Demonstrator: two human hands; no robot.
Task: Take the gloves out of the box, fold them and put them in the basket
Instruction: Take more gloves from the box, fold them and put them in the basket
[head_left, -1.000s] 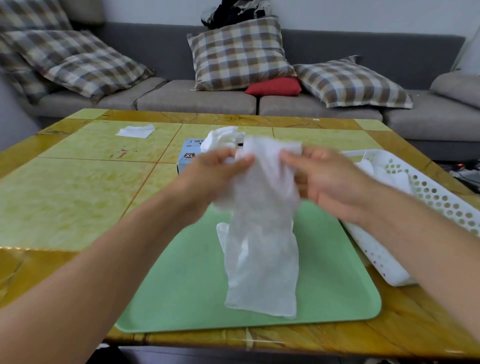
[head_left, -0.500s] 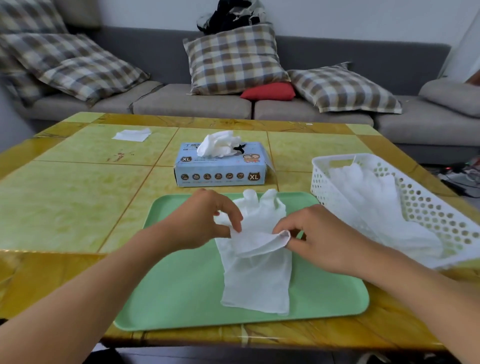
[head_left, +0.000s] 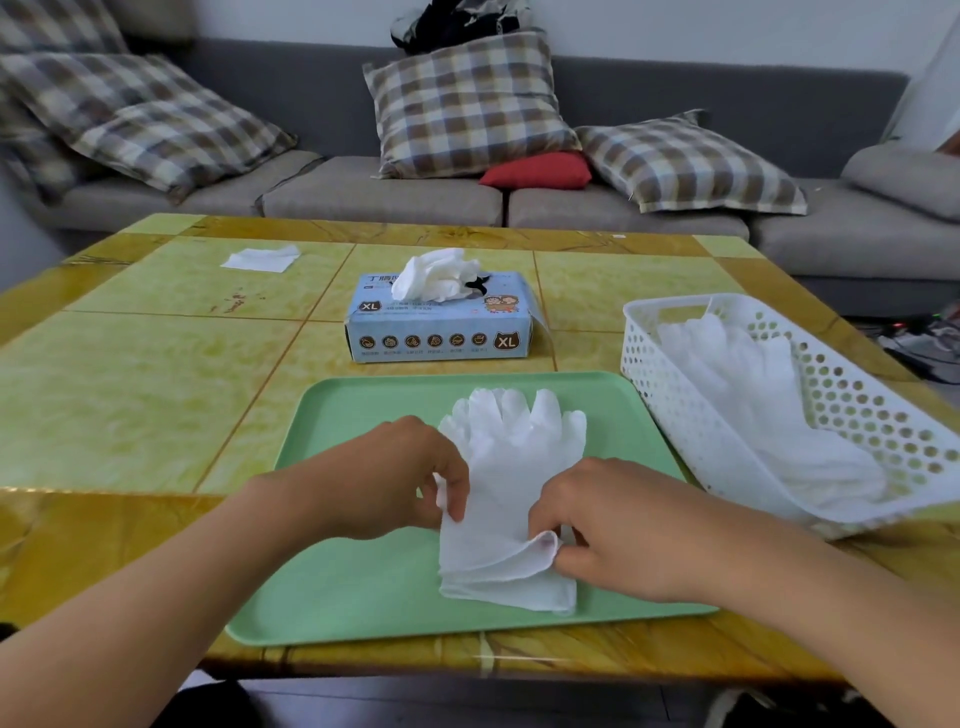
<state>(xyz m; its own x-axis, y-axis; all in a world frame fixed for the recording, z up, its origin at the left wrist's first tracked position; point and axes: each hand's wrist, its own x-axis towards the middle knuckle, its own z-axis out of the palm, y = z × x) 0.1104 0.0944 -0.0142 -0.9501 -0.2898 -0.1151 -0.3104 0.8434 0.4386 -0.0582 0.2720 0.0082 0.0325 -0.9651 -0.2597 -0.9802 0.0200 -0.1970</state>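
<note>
I was mid-fold: my left hand (head_left: 395, 478) and right hand (head_left: 618, 530) each pinched the white glove (head_left: 511, 467) flat on the green tray (head_left: 332, 587), cuff lifted between my fingertips. Next, I judged, fold it toward the glove fingers beyond.

I'm looking across a yellow-tiled table (head_left: 130, 395) at a grey sofa (head_left: 649, 208) along the far pale wall (head_left: 727, 31), plaid cushions (head_left: 467, 104) propped on it.
</note>
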